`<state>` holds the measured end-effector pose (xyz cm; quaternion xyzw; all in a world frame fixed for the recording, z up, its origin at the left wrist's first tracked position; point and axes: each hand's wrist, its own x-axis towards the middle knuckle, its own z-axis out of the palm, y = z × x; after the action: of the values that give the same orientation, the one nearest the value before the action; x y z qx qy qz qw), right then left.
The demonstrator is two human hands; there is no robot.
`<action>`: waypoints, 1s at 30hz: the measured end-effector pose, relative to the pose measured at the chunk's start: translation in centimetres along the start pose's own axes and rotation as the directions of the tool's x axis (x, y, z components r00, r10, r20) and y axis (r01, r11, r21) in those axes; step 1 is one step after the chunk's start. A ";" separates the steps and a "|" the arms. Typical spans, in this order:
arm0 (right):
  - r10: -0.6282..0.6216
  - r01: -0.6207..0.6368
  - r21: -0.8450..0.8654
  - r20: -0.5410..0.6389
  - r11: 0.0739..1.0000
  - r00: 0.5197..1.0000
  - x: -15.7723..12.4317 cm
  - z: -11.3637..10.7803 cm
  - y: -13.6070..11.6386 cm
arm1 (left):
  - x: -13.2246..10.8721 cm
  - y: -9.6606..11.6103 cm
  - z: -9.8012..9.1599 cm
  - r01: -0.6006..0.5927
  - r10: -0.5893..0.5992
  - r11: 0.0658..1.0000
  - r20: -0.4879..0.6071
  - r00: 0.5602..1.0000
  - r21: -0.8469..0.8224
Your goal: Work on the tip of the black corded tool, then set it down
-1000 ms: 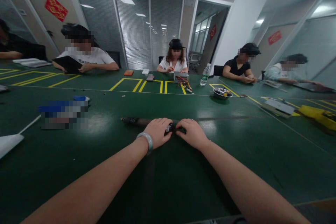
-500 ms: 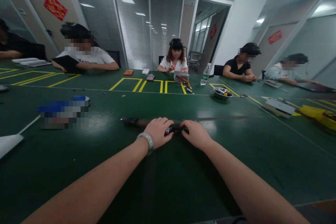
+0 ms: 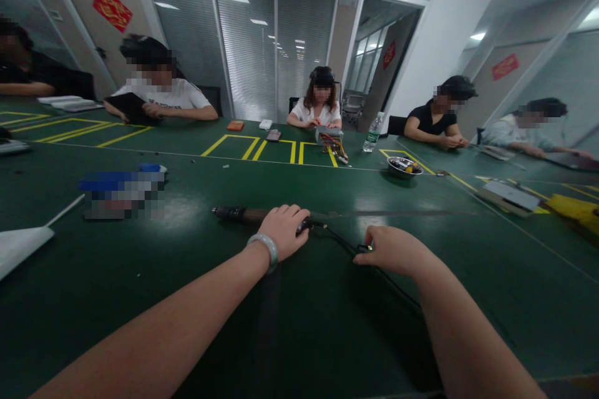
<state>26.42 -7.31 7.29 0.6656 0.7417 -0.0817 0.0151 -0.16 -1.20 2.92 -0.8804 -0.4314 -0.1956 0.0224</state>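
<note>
A dark electric screwdriver (image 3: pixel 253 216) lies across the green table with its bit end pointing left. My left hand (image 3: pixel 284 234), with a jade-coloured bangle at the wrist, is wrapped over its rear part. From that end a thin black cable (image 3: pixel 342 240) runs right and passes under my right hand (image 3: pixel 395 250), then trails toward the front right. My right hand is closed in a pinch on the cable, apart from the screwdriver. A small shiny metallic piece (image 3: pixel 366 249) shows at its fingertips; its kind is unclear.
Ahead stand a metal bowl (image 3: pixel 404 168) of small parts and a water bottle (image 3: pixel 372 132). A grey box with coloured wires (image 3: pixel 329 135) sits before a co-worker. A blurred blue object (image 3: pixel 122 186) lies left, a white box (image 3: pixel 508 197) right. Several people sit across the table.
My right hand has moved away from the screwdriver's rear end, to the right and toward me, and the black cable now shows between the hands. My left hand stays on the screwdriver.
</note>
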 end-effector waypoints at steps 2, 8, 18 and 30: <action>0.015 -0.014 -0.007 0.040 1.000 0.999 -0.2 -0.2 -0.2 | 0.0 -0.2 0.1 -0.002 0.002 1.000 -0.001 1.000 -0.016; 0.132 -0.140 -0.108 -0.083 0.984 0.988 0.4 -0.4 -0.9 | 0.1 -0.4 0.4 0.002 -0.002 0.999 -0.005 1.000 -0.042; 0.158 -0.053 0.358 -0.270 0.932 0.950 4.1 2.2 -1.5 | 0.2 -0.2 0.2 0.011 -0.011 1.000 -0.006 1.000 -0.029; -0.186 0.245 0.157 -0.318 0.957 0.930 3.2 3.5 -6.2 | 0.5 -0.5 0.5 -0.076 0.075 0.996 -0.018 0.997 -0.054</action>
<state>19.62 -5.25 4.03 0.5829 0.7925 -0.0526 -0.1715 -0.10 -0.35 2.58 -0.8949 -0.3920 -0.2131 0.0093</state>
